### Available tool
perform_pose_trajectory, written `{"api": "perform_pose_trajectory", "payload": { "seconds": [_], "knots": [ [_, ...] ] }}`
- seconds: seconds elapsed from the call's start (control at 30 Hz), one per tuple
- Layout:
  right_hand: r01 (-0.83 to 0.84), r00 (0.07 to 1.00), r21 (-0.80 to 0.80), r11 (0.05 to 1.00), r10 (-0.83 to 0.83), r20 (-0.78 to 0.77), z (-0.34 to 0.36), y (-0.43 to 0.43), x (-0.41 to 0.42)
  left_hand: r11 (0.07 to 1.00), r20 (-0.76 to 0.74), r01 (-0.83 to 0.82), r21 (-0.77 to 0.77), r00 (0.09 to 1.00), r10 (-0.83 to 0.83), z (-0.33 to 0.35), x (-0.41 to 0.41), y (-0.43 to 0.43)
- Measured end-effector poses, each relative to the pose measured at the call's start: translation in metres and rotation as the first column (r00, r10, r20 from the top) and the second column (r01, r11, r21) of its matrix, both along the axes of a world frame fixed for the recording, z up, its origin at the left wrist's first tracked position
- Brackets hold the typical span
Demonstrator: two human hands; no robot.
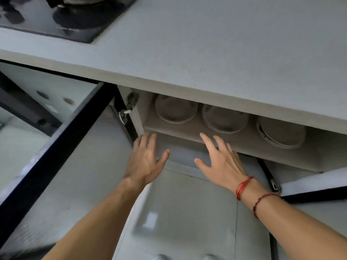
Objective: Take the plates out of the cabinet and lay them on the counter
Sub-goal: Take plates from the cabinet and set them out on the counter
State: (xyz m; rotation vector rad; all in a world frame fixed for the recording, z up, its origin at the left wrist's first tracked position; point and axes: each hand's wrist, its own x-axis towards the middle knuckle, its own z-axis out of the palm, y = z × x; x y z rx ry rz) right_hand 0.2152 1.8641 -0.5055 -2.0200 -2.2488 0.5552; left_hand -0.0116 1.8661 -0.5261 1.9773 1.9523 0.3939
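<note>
Three stacks of pale plates sit side by side on the upper shelf of the open cabinet [187, 133] under the counter [206, 53]: a left stack [175, 110], a middle stack [224, 120] and a right stack [280, 133]. Their far halves are hidden under the counter's edge. My left hand [145, 159] is open, fingers spread, just in front of the shelf's left end. My right hand [218, 159] is open too, below the middle stack, with red strings on the wrist. Neither hand touches a plate.
A black stovetop [62, 17] with a pan is set into the counter at the far left. The left cabinet door [56, 156] swings wide open beside my left arm; the right door [315, 186] is open at the right. Tiled floor lies below.
</note>
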Motion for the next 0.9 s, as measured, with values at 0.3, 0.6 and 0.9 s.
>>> {"api": "perform_pose_trajectory", "payload": {
  "seconds": [0.3,0.6,0.9],
  "knots": [
    [0.186,0.896,-0.041,0.982,-0.187,-0.402,-0.09,0.084,-0.003,0.977,0.236,-0.215,0.017,0.95,0.205,-0.078,0.014,0.089],
    [0.401,0.517,-0.303,0.864,-0.487,-0.704,-0.138,0.172,-0.028,0.926,0.383,-0.356,-0.126,0.844,0.377,-0.121,0.015,0.181],
    [0.359,0.164,-0.524,0.772,-0.605,-0.779,-0.156,0.221,-0.034,0.839,0.55,-0.504,-0.203,0.651,0.524,-0.137,0.013,0.243]
  ]
}}
